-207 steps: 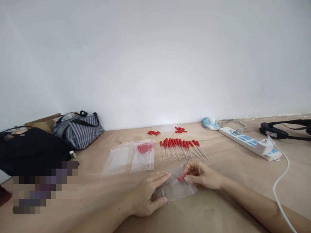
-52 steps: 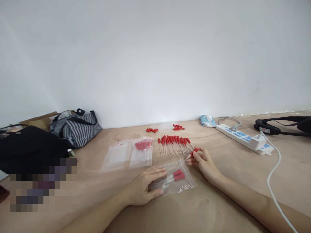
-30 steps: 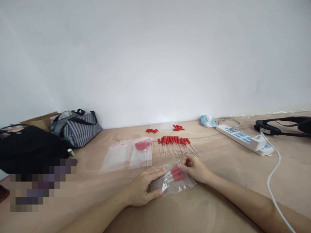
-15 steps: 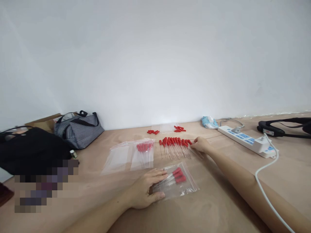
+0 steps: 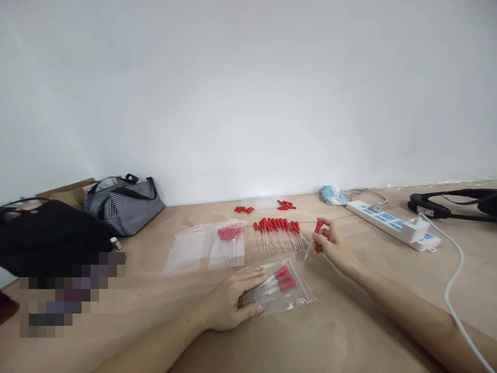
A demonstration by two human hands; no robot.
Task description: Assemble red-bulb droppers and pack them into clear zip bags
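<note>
My left hand (image 5: 235, 300) lies over the left end of a clear zip bag (image 5: 297, 298), fingers stretched out and thumb apart, pressing on it. Inside that bag are several glass droppers with red rubber bulbs (image 5: 286, 280), their tubes partly under my fingers. Right of the dropper row, my right hand (image 5: 330, 243) pinches one dropper (image 5: 318, 226) by its red bulb. Its glass tube slants down and left toward the bag's right edge. The row of loose droppers (image 5: 276, 233) lies behind the bag, bulbs pointing away from me.
Left of the row are flat zip bags (image 5: 190, 251), one with droppers inside. Loose red bulbs (image 5: 244, 209) and glass tubes lie by the wall. A power strip (image 5: 384, 223) with a white cable, black headset (image 5: 438, 204), blue crumpled item (image 5: 333, 195) and striped bag (image 5: 124, 207) stand around.
My right hand has taken a dropper from the row's right end, lifted it and drawn it to the right, now tilted tip-down. My left hand stays on the bag.
</note>
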